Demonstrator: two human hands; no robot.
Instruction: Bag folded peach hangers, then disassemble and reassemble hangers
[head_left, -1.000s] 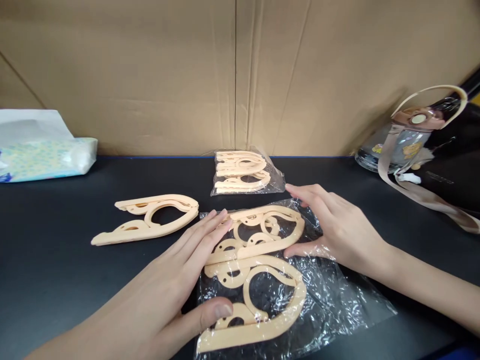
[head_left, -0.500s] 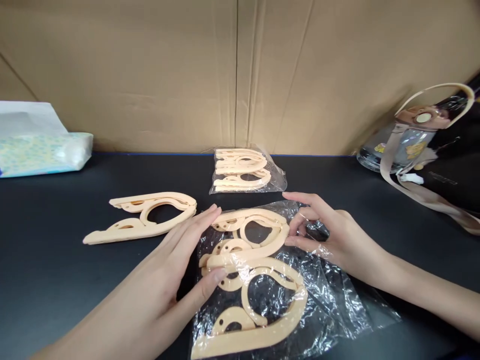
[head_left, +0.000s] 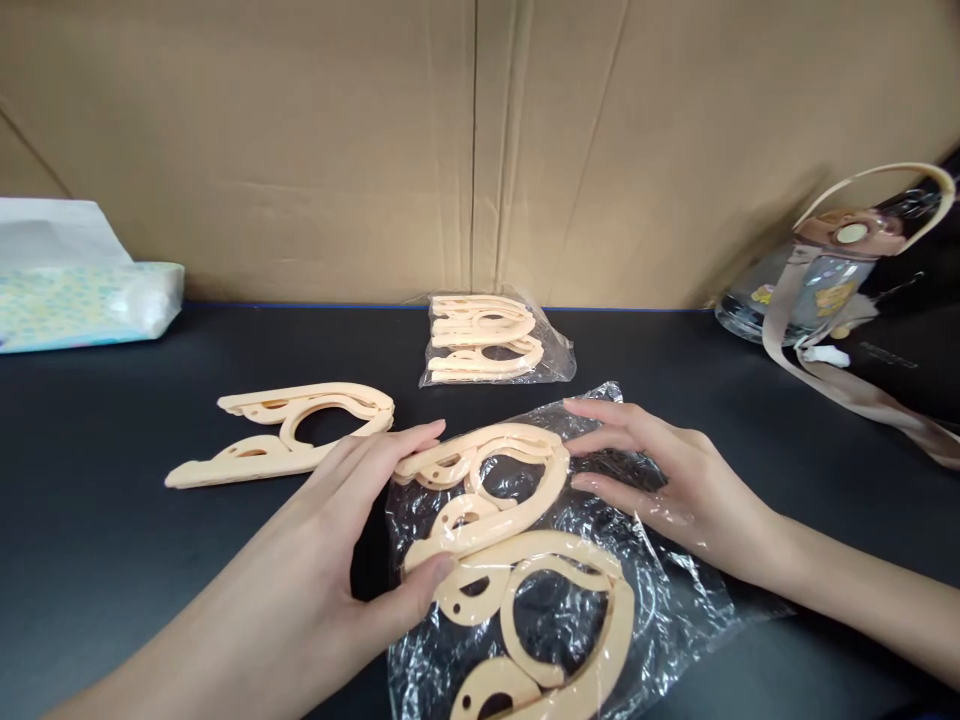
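An even pale peach is shared by the folded hangers [head_left: 517,515] between the left fingers [head_left: 405,440] and the right fingers [head_left: 660,435], by the loose hanger [head_left: 225,467] beside the left ones, and by the packeted hangers [head_left: 510,371] beyond both. The bag [head_left: 660,620] at the fingers is colourless, streaked with white glints. The worktop [head_left: 90,550] beneath is plain black, edged in blue before brown cardboard [head_left: 300,150]. Far left of the fingers, a tissue pack [head_left: 67,305] is mottled pale yellow and blue; far right, a greyish clear bottle [head_left: 844,275] is topped in brownish pink.
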